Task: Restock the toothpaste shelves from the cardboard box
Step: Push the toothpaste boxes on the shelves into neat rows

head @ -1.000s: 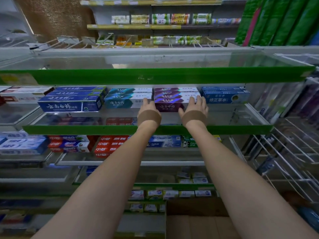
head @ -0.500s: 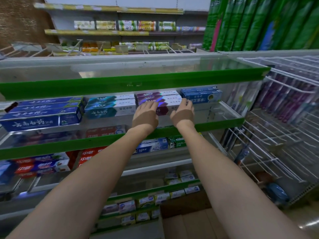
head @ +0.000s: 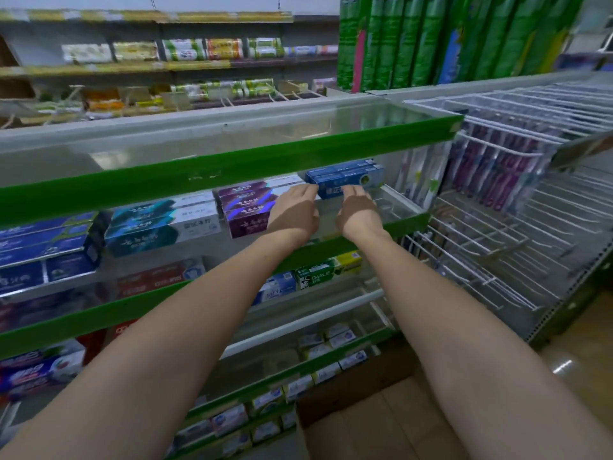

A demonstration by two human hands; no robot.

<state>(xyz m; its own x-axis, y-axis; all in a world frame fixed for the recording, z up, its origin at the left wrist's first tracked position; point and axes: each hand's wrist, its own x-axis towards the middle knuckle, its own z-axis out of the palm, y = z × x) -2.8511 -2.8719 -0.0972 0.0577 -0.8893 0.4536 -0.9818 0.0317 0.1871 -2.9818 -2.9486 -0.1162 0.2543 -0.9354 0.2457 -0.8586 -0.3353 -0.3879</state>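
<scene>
Both my arms reach into the middle green-edged shelf (head: 408, 227). My left hand (head: 293, 212) lies flat, palm down, with its fingertips at the left end of the blue toothpaste boxes (head: 346, 175). My right hand (head: 358, 210) is flat too, and its fingertips touch the front of that same blue stack. Neither hand grips a box. Just left of my left hand sits a stack of purple toothpaste boxes (head: 243, 207), then teal ones (head: 156, 224) and dark blue ones (head: 46, 242). The brown cardboard box (head: 361, 413) shows low down between my forearms.
The glass shelf above has a green front strip (head: 232, 169) close over my hands. Lower shelves hold red, blue and green Darlie boxes (head: 315, 275). White wire racks (head: 497, 247) with hanging toothbrushes (head: 491, 171) stand to the right. Green packs (head: 431, 38) stand behind them.
Both hands have slid right along the shelf, from the purple stack to the blue stack. My view has swung right, bringing the wire racks into sight.
</scene>
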